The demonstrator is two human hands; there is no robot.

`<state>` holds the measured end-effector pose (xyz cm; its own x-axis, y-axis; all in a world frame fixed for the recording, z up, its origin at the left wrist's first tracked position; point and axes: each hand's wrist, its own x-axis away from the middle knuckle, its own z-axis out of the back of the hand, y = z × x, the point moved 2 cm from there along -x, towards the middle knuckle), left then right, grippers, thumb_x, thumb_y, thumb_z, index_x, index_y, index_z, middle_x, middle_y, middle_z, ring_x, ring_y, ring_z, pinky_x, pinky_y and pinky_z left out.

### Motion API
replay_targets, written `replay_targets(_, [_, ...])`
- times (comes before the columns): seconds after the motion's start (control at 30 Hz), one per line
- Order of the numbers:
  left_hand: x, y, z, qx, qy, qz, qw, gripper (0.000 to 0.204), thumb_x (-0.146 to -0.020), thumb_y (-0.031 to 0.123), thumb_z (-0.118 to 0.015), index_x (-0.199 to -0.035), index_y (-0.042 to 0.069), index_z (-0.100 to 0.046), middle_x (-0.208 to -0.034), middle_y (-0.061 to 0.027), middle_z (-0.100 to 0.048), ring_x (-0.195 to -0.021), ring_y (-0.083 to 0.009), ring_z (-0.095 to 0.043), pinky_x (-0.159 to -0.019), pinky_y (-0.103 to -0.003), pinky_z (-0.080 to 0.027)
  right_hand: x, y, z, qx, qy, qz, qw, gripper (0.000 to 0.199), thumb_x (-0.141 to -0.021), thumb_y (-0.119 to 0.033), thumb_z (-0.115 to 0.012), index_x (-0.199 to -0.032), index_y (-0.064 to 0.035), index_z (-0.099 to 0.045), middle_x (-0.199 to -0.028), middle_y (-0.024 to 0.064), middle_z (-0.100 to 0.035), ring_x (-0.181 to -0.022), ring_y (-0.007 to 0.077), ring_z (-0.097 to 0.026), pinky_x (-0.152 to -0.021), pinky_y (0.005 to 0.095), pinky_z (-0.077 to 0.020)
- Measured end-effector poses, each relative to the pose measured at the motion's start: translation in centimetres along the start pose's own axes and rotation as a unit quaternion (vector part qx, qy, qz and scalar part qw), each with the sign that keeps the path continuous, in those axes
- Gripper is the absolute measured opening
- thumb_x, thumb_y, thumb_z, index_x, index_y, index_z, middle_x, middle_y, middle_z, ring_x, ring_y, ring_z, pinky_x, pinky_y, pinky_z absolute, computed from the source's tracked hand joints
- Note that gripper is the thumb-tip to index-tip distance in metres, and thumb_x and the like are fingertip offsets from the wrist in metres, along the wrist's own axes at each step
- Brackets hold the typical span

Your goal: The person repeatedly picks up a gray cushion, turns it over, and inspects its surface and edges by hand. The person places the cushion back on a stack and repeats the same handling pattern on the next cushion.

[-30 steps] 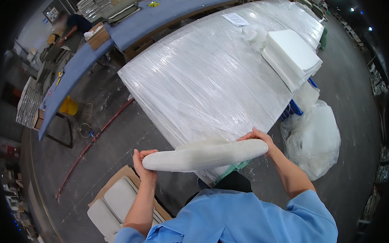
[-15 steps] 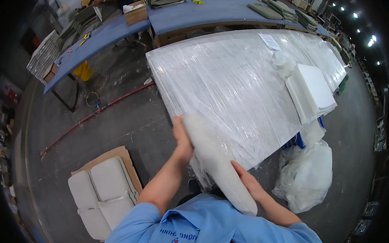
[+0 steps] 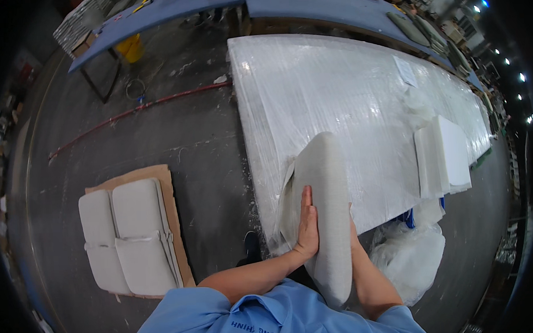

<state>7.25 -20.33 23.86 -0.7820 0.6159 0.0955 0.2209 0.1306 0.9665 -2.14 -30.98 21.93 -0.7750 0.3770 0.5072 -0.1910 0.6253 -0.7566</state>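
Observation:
A pale grey fabric cushion stands on edge in front of my body, over the near end of the plastic-wrapped stack. Against its left face lies my left hand, palm flat and fingers stretched upward. My right hand supports the opposite face, its fingers mostly hidden behind the cushion. Between them the two hands hold it. A loose flap of cloth hangs at the cushion's left side. On the floor to the left, several similar cushions lie on a brown cardboard sheet.
White foam sheets and a paper rest on the wrapped stack. A clear plastic bag of white material sits right of me. Blue tables stand behind, with a yellow bucket below. A red pipe crosses the floor.
The cushion has turned from a leftward slant to nearly upright. My left hand has moved from its upper end down to its left face. The view has tilted downward.

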Motion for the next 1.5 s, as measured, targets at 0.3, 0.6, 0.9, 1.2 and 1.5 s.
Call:
replay_targets(0.3, [-2.8,-8.4,0.9,-0.007,0.025,0.089,0.996,0.065,-0.115,0.042,-0.019,-0.167,0.004,-0.011,-0.175,-0.0156,-0.008,-0.162,-0.0294,-0.004,-0.131,-0.038,-0.004,-6.1,6.3,6.6,-0.016,0.032,-0.136,0.990,0.074,-0.110,-0.058,-0.035,-0.159,-0.0032,-0.037,-0.155,0.0147,-0.049,-0.138,0.0258,-0.052,-0.116,0.0388,-0.0418])
replay_targets(0.6, [-5.5,-14.3,4.0,-0.060,0.041,0.097,0.993,0.075,-0.113,0.052,-0.022,-0.167,0.001,-0.013,-0.174,-0.0143,-0.016,-0.160,-0.0271,-0.015,-0.129,-0.036,-0.011,-9.8,8.3,7.4,-0.025,0.003,-0.164,0.986,0.072,-0.110,-0.057,-0.038,-0.156,-0.0012,-0.042,-0.152,0.0156,-0.053,-0.133,0.0263,-0.056,-0.113,0.0387,-0.0452])
replay_targets(0.9, [5.6,-5.2,2.7,-0.089,-0.075,0.184,0.976,0.070,-0.109,0.042,-0.052,-0.164,0.006,-0.030,-0.169,-0.0198,-0.030,-0.158,-0.0288,-0.026,-0.127,-0.038,-0.022,-13.6,-6.0,4.6,-0.055,-0.008,0.040,0.998,0.071,-0.110,-0.056,-0.041,-0.152,0.0008,-0.047,-0.148,0.0164,-0.056,-0.129,0.0268,-0.060,-0.109,0.0385,-0.0486])
replay_targets(1.2, [16.7,-11.1,0.1,0.441,-0.088,0.508,0.735,0.096,-0.098,0.068,-0.058,-0.168,0.023,-0.010,-0.161,-0.0199,-0.038,-0.142,-0.0414,-0.047,-0.115,-0.051,-0.043,-16.3,-15.1,-5.7,0.053,-0.175,0.149,0.972,0.064,-0.110,-0.052,-0.039,-0.108,0.0019,-0.074,-0.107,0.0141,-0.075,-0.101,0.0208,-0.069,-0.091,0.0352,-0.0534])
replay_targets(1.5, [16.5,6.6,1.1,0.334,0.050,0.329,0.882,0.059,-0.109,0.048,-0.050,-0.148,0.004,-0.054,-0.137,-0.0119,-0.065,-0.121,-0.0188,-0.066,-0.101,-0.033,-0.054,-8.5,-18.2,0.5,-0.016,0.010,0.255,0.967,0.057,-0.110,-0.051,-0.041,-0.099,-0.0043,-0.071,-0.095,0.0102,-0.071,-0.090,0.0211,-0.065,-0.087,0.0351,-0.0504])
